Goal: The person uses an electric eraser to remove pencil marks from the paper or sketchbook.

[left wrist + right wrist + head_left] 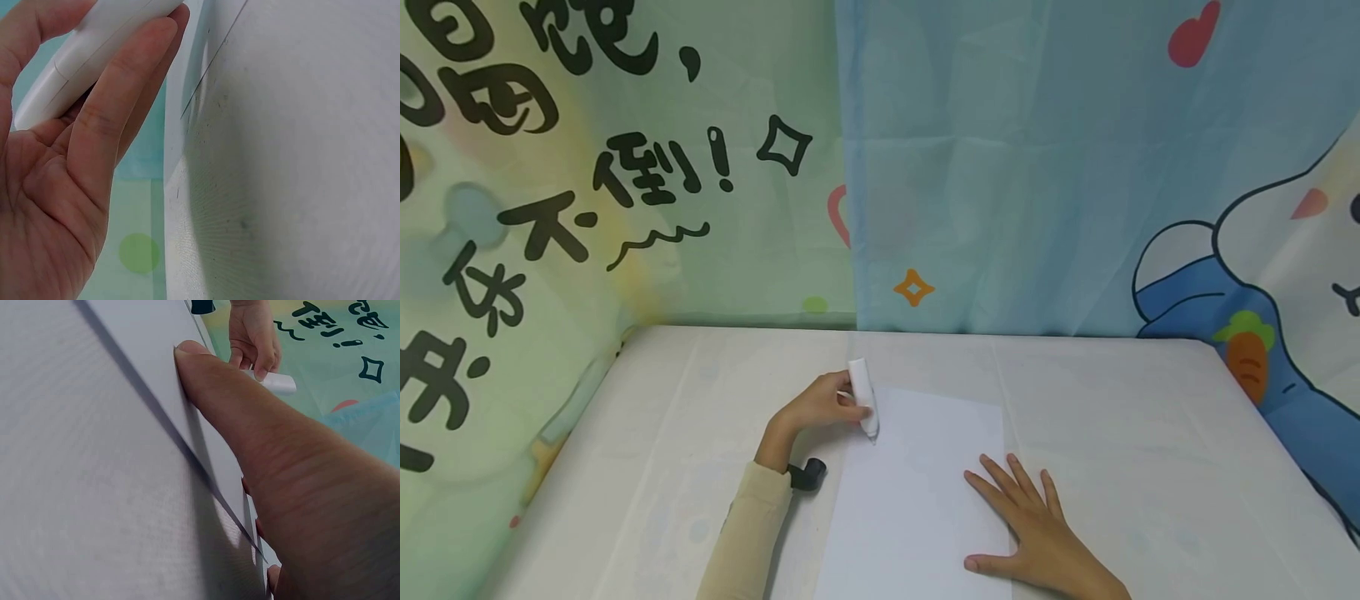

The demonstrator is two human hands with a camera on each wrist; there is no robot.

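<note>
My left hand (817, 405) holds a thick white pen-shaped tube (861, 385) between thumb and fingers. The tube stands nearly upright, its narrow tip pointing down at the upper left edge of a white sheet of paper (917, 483). In the left wrist view, fingers (119, 94) wrap the tube's smooth body (75, 62), which has a seam line across it. My right hand (1026, 529) lies with spread fingers over the paper's right edge. The right wrist view shows its thumb (219, 381) resting on the sheet (150, 337).
A white cloth covers the table (1120, 417) under the paper. Behind it hang a green curtain (737, 275) with black lettering and a blue curtain (1037, 208) with a cartoon animal at right. A black strap piece (808, 475) sits at my left wrist.
</note>
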